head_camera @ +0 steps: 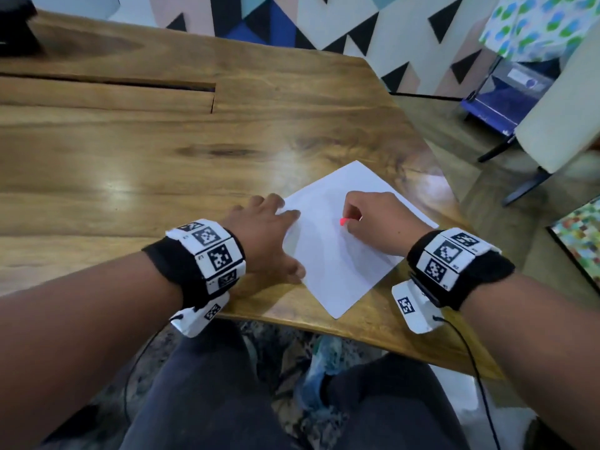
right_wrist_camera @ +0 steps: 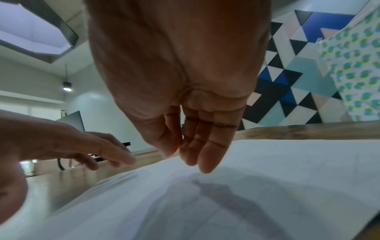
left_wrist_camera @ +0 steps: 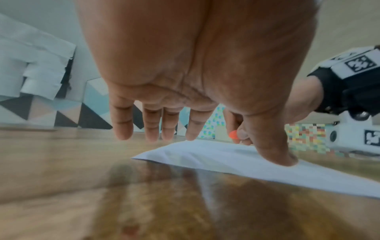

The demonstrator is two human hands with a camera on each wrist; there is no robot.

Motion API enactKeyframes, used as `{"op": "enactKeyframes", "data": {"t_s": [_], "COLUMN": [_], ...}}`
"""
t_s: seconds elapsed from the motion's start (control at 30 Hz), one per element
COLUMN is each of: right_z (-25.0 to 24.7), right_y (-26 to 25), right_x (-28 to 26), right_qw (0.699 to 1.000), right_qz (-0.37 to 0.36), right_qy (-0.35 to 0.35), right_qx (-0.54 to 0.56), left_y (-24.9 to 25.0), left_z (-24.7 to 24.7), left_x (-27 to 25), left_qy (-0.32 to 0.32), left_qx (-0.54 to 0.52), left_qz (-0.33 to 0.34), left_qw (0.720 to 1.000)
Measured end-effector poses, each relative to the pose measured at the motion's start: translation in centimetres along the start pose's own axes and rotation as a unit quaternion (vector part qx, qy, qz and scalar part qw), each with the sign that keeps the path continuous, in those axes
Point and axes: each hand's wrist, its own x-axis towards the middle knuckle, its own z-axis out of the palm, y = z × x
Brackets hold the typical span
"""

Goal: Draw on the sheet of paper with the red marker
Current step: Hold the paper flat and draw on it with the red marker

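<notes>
A white sheet of paper (head_camera: 337,254) lies at an angle near the front edge of the wooden table (head_camera: 162,164). My left hand (head_camera: 263,235) lies flat with straight fingers, its thumb and forefinger pressing the sheet's left edge (left_wrist_camera: 205,154). My right hand (head_camera: 376,222) hovers over the sheet's middle and pinches the red marker (head_camera: 343,221); only its red end shows past the fingers. From the left wrist the marker's red end (left_wrist_camera: 233,134) peeks out behind my left thumb (left_wrist_camera: 275,151). In the right wrist view a sliver of red (right_wrist_camera: 176,148) shows between thumb and fingers above the paper (right_wrist_camera: 267,186).
A long slot (head_camera: 130,82) cuts into the tabletop at the back left. The table's right edge runs close to the sheet. A chair (head_camera: 558,131) and a blue box (head_camera: 500,99) stand on the floor to the right. A dark object (head_camera: 16,24) sits at the far left corner.
</notes>
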Motion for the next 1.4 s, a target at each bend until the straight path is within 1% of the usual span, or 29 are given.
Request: {"op": "enactKeyframes", "data": {"t_s": [0.1,0.2,0.27,0.33,0.43,0.63,0.73,0.8,0.87,0.93,0.97,1.07,1.1,1.17,1.3,1.37,1.4], "right_z": [0.0,0.7,1.0,1.2,1.3,1.6,1.3,1.4,1.6,1.5,1.3,0.7,0.8,1.1,2.1,2.0,1.8], "right_y": [-0.8,-1.7,-2.1,-2.2,-2.0,-1.2,-1.4,-2.0,-2.8,-3.1,-3.1,-2.8,-2.8,-3.3,-4.7,-4.7,-4.4], "right_x": [-0.7,-0.6,-0.2,0.3,1.0,1.1,0.7,0.0,-0.7,-0.4,0.2,2.0,2.3,1.7,-0.7,-0.6,0.0], "right_qw": [0.999,0.997,0.996,0.995,0.996,0.995,0.993,0.986,0.979,0.979,0.981,0.992,0.993,0.991,0.976,0.975,0.977], "right_qz": [-0.039,-0.073,-0.080,-0.081,-0.074,-0.096,-0.111,-0.146,-0.179,-0.178,-0.167,-0.108,-0.099,-0.109,-0.190,-0.194,-0.184], "right_qy": [-0.021,-0.039,-0.043,-0.034,-0.026,-0.033,-0.033,-0.044,-0.069,-0.076,-0.066,-0.033,-0.029,-0.038,-0.074,-0.078,-0.072], "right_qx": [0.011,-0.005,-0.021,-0.039,-0.030,-0.016,-0.038,-0.066,-0.067,-0.066,-0.069,-0.061,-0.060,-0.068,-0.068,-0.075,-0.083], "left_y": [-0.6,-0.7,-0.3,0.3,1.1,0.0,-0.2,-0.5,-0.8,-1.0,-1.0,-0.9,-0.9,-1.0,-1.0,-0.9,-0.9], "left_z": [0.5,0.9,0.7,0.5,0.6,0.3,0.5,0.7,0.8,0.9,0.9,0.8,0.7,0.8,0.7,0.7,0.7], "left_x": [0.5,0.8,1.0,1.1,1.4,2.8,3.1,3.1,3.1,3.2,3.3,3.5,3.6,3.6,3.5,3.5,3.4], "left_qy": [-0.003,-0.005,-0.006,-0.008,-0.010,-0.010,-0.010,-0.016,-0.033,-0.045,-0.049,-0.060,-0.063,-0.066,-0.062,-0.065,-0.065], "left_qx": [0.033,0.035,0.031,0.031,0.041,0.010,0.024,0.024,0.012,0.008,0.012,0.023,0.023,0.021,0.019,0.020,0.019], "left_qz": [0.002,0.014,0.030,0.053,0.081,0.097,0.079,0.060,0.045,0.036,0.032,0.024,0.024,0.028,0.035,0.034,0.035], "left_qw": [0.999,0.999,0.999,0.998,0.996,0.995,0.997,0.998,0.998,0.998,0.998,0.998,0.997,0.997,0.997,0.997,0.997]}}
